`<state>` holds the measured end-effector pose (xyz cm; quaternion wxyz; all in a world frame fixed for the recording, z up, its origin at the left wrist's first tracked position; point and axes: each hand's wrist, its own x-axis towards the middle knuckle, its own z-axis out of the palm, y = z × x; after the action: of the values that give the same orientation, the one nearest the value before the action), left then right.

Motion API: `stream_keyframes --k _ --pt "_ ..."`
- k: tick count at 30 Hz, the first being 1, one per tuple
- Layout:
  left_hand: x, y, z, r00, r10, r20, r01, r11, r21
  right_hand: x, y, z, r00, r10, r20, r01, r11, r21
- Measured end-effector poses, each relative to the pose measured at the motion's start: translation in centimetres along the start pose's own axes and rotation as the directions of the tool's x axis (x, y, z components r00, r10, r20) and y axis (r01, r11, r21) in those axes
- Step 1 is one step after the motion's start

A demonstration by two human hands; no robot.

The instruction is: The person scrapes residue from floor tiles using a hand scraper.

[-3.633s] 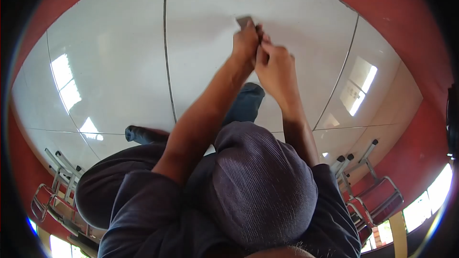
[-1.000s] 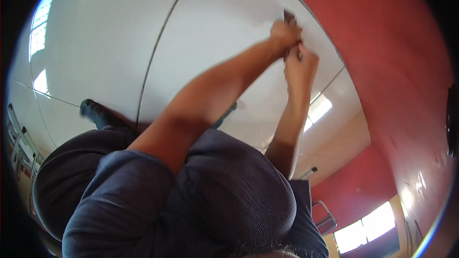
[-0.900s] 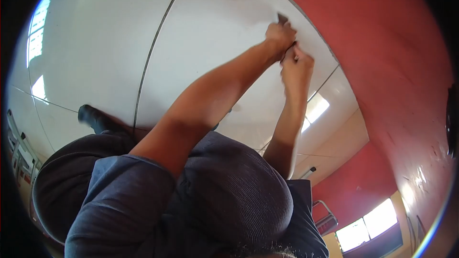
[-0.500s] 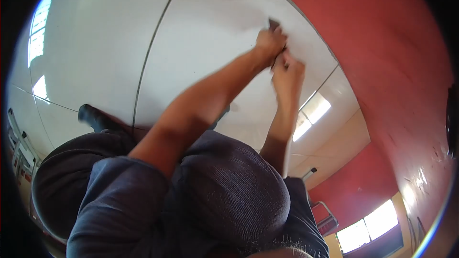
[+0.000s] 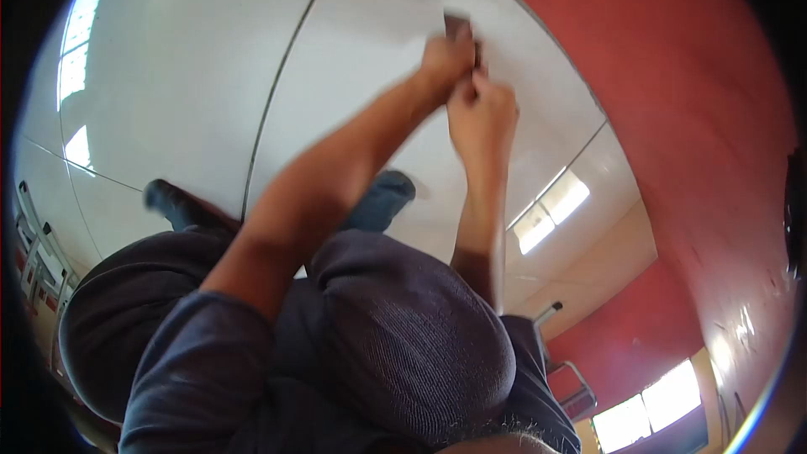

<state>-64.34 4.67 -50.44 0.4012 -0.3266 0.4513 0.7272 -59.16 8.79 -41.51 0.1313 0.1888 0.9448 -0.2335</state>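
Note:
My left hand [image 5: 450,57] is closed round a scraper with a dark, flat, squarish blade [image 5: 456,25]. The blade points away from me, close to the glossy white tiled floor [image 5: 361,42]; motion blur hides whether it touches. Just below, my right hand [image 5: 486,99] is closed at the rear end of the same tool, almost touching the left one. Most of the handle is covered by my fingers, with a short dark bit showing between the hands.
A red wall [image 5: 622,59] rises along the right side, meeting the floor at a curved edge. My shoes [image 5: 382,200] rest on the tiles below my arms. Metal-framed furniture [image 5: 38,248] stands far left, a metal-framed chair [image 5: 576,387] lower right.
Both hands and the scraper have shifted left and farther away from me. One shoe, mostly covered by my forearm before, now shows more fully.

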Motion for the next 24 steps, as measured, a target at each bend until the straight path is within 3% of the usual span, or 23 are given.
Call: stream_keyframes --k 1,2,3,5,6,7,9,10,11,12,16,17,19,21,22,24 --pt "2.4 1.0 0.0 0.997 0.065 -0.042 -0.061 0.993 0.099 1.5 0.1 0.3 0.997 -0.068 -0.033 0.068 0.998 -0.018" --pt "1.9 0.7 0.5 0.999 0.034 -0.027 -0.035 0.998 -0.05 2.0 -1.1 -0.5 0.994 0.101 0.047 -0.106 0.988 0.109" --pt "1.6 1.5 0.7 0.999 0.031 -0.008 -0.032 0.981 -0.192 1.9 -1.2 -1.2 0.997 0.067 0.039 -0.07 0.994 0.083" --pt "-1.6 -0.4 0.1 0.991 -0.128 -0.027 0.113 0.942 -0.316 -1.1 -0.8 -1.5 0.998 0.0 0.063 -0.002 0.999 0.036" --pt "-3.0 -1.1 -0.9 0.988 -0.149 -0.043 0.131 0.949 -0.286 -2.5 -1.1 -0.6 0.997 -0.07 -0.03 0.073 0.993 0.092" --pt "-3.0 -1.5 -1.7 0.981 -0.191 -0.045 0.162 0.917 -0.365 -2.1 -1.4 0.2 0.997 -0.074 -0.009 0.074 0.996 0.058" --pt "-2.2 -0.1 -2.7 0.995 -0.067 -0.067 0.057 0.989 -0.134 -1.8 -1.8 1.0 0.998 -0.042 0.037 0.043 0.999 -0.026" --pt "-1.1 1.2 -2.8 0.999 -0.017 -0.039 0.012 0.991 -0.133 -0.4 -2.2 1.3 0.994 -0.106 0.013 0.106 0.994 -0.038" --pt "0.0 2.4 -2.6 0.999 0.035 -0.009 -0.036 0.99 -0.139 1.1 -2.7 1.5 0.996 -0.086 0.022 0.087 0.995 -0.048" --pt "0.2 3.5 -2.5 0.998 -0.038 0.041 0.047 0.963 -0.264 1.0 -2.8 1.0 0.997 -0.066 0.04 0.067 0.998 -0.016" --pt "-2.6 -0.3 -3.6 0.985 -0.164 -0.053 0.13 0.907 -0.4 -2.4 -2.8 0.8 0.998 -0.052 0.029 0.049 0.996 0.068" --pt "-2.1 -0.9 -4.3 0.987 -0.156 -0.045 0.119 0.885 -0.449 -2.5 -2.4 2.5 0.986 -0.149 -0.074 0.157 0.98 0.124" --pt "-1.6 1.5 -5.1 0.995 -0.07 -0.065 0.05 0.96 -0.274 -0.7 -4.2 2.2 0.995 -0.077 0.067 0.078 0.997 -0.007" --pt "1.0 4.5 -5.2 0.993 0.093 0.076 -0.061 0.935 -0.35 2.5 -5.2 3.0 0.987 -0.159 0.001 0.159 0.987 -0.038" --pt "0.5 5.0 -5.1 0.998 0.022 0.053 -0.001 0.93 -0.367 2.9 -6.4 2.2 0.996 -0.034 0.081 0.03 0.999 0.041" --pt "-0.8 4.4 -5.3 0.996 -0.087 -0.017 0.071 0.903 -0.424 1.8 -6.3 1.9 0.99 -0.094 0.106 0.094 0.996 0.007"
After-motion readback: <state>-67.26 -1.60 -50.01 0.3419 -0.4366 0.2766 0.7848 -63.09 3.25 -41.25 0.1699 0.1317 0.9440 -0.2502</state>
